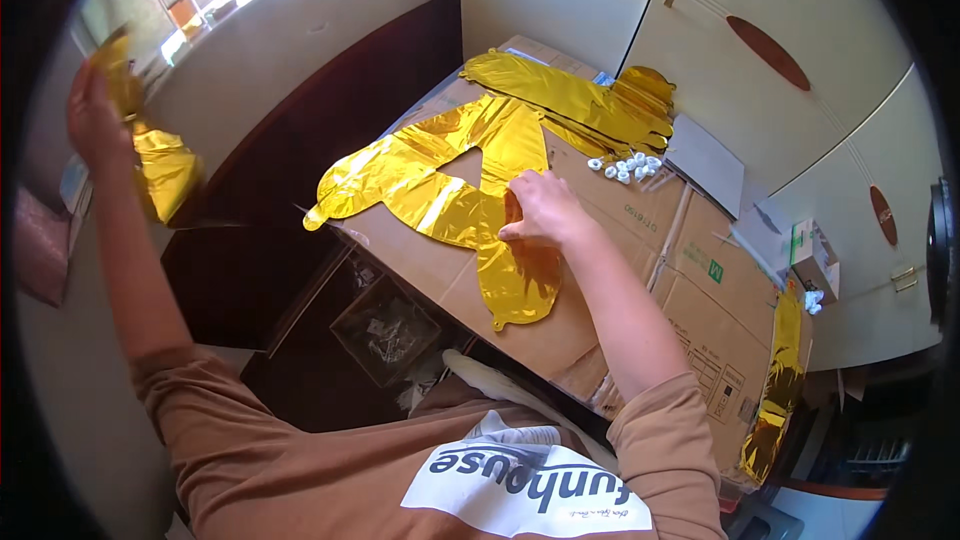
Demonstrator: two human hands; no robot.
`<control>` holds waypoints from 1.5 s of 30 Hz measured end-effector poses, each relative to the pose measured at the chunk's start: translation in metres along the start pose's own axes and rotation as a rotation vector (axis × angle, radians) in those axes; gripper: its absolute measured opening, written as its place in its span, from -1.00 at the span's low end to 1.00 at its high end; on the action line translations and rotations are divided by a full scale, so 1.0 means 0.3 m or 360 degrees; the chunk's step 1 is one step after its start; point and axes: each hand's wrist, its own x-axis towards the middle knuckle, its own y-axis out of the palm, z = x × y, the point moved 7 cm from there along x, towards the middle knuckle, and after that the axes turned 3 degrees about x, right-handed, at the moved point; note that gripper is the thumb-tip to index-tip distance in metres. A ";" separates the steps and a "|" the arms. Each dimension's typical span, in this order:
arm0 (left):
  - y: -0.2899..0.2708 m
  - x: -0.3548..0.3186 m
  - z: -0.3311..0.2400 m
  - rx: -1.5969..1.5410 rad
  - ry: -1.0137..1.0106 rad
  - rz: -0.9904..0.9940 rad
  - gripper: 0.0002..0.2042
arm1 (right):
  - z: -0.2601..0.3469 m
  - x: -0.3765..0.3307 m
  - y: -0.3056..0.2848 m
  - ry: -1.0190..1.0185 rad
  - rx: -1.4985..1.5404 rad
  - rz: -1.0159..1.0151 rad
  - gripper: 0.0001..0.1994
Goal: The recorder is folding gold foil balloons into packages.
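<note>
Brown tee (350, 480) nearest. L hand (97, 125), raised at left, clamped on blurry gold foil piece (166, 168); R hand (545, 208) on A-shaped gold foil sheet (435, 203), cardboard's (705, 310) left side; can't tell if fingers pinch it. Poss. risk: sheet creases or tears b/c R hand tugs.

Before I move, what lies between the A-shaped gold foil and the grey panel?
In the head view, a cluster of small white pieces lies on the cardboard between the A-shaped gold foil and the grey panel.
</note>
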 end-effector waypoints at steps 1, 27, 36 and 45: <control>0.154 -0.130 -0.084 -0.0126 0.0005 0.0232 -0.71 | -0.024 -0.004 0.004 -0.0002 0.0281 -0.0134 -0.34; 1.429 -1.859 -0.536 -0.0044 0.0795 0.2304 -0.28 | -0.732 -1.452 -0.018 0.0948 0.1155 -0.0873 -0.17; 1.468 -1.813 -0.515 -0.0185 0.0821 0.2691 -0.55 | -0.500 -1.428 -0.424 0.0161 0.1125 -0.1056 -0.24; 1.294 -1.900 -0.579 -0.0451 0.1357 0.2545 -0.48 | -0.820 -1.602 0.039 0.1268 0.1325 -0.0716 -0.12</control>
